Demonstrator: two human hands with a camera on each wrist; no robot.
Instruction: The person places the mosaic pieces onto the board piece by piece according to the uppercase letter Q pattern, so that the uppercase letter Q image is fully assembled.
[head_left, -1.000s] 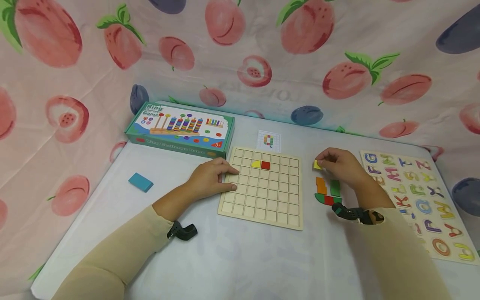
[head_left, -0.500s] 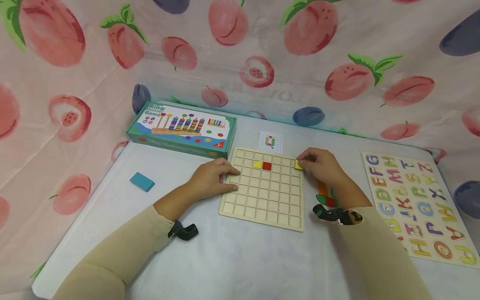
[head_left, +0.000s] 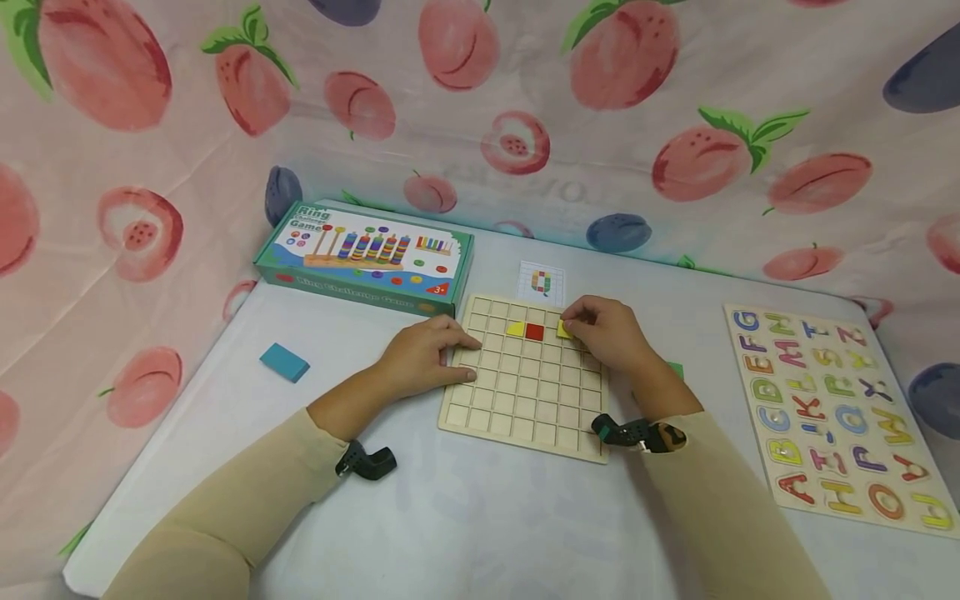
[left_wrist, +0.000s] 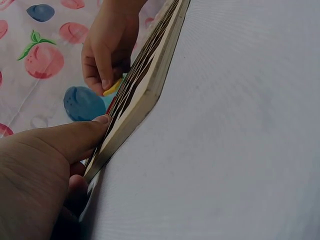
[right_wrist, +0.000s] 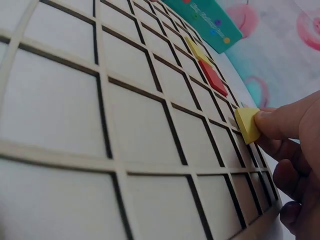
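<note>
My right hand (head_left: 606,332) pinches a yellow tile (right_wrist: 247,125) between thumb and fingers. The tile is tilted over the upper right part of a wooden grid board (head_left: 517,417), close above its cells. A yellow tile with a curved edge (head_left: 516,329) and a red square tile (head_left: 535,332) lie side by side in the board's upper cells, left of the held tile. My left hand (head_left: 416,358) rests at the board's left edge, its thumb and index finger extended onto the rim. In the left wrist view the thumb (left_wrist: 85,137) touches the board's edge.
Behind the board lies a pattern card (head_left: 542,283). A ring game box (head_left: 360,258) stands at back left, a blue block (head_left: 285,362) in front of it. An alphabet board (head_left: 840,417) lies at right. A green piece (head_left: 677,370) shows behind the right forearm.
My right hand has carried the yellow tile leftward from beside the loose pieces to above the grid board. The left hand stays at the board's edge.
</note>
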